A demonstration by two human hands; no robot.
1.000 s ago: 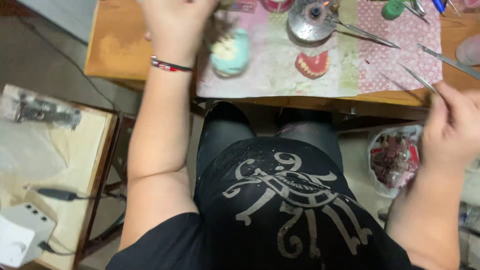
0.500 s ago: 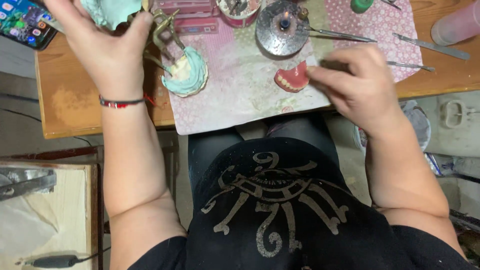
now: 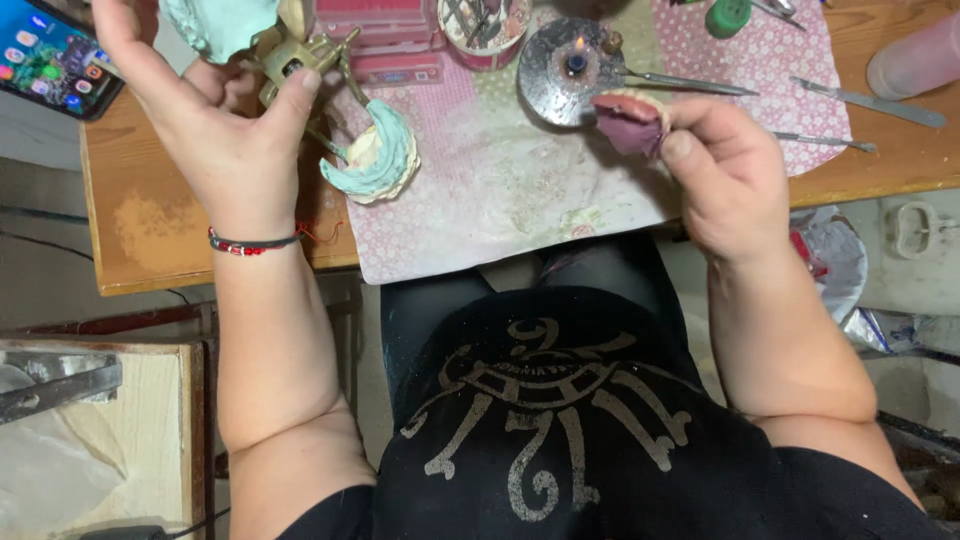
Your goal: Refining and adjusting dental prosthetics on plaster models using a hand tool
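Over the pink mat (image 3: 500, 200): right hand (image 3: 735, 175), which half a second ago rested by the denture on the mat, now pinches that pink wax denture (image 3: 630, 120) beside the lit burner dish (image 3: 575, 70) — warming seems underway. Left hand (image 3: 215, 120) grips the brass articulator (image 3: 300, 55) above a teal cast (image 3: 375, 155). Round tub (image 3: 485, 30) — holds tools.

Single head cam, looks steeply down, close over workbench (image 3: 180, 240) & lap.
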